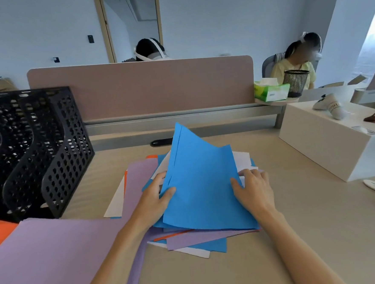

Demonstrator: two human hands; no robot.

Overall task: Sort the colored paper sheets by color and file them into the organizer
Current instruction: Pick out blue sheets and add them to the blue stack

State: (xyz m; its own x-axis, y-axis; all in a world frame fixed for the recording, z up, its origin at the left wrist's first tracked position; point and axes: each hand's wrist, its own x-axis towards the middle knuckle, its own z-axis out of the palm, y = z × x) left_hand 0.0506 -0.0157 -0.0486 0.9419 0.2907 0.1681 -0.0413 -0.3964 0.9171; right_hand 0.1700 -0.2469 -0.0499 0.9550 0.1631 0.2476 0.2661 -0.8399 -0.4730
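Left hand (156, 196), right hand (253, 188) pinch blue sheets (203, 185) — left fingertips hidden behind; organizer (38, 152) cut off left.

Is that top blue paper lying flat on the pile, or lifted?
Lifted. The left hand and right hand grip the blue paper; its far corner stands above the pile.

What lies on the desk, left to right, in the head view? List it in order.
black perforated plastic organizer → left hand → lifted blue paper sheet → right hand → white rectangular box
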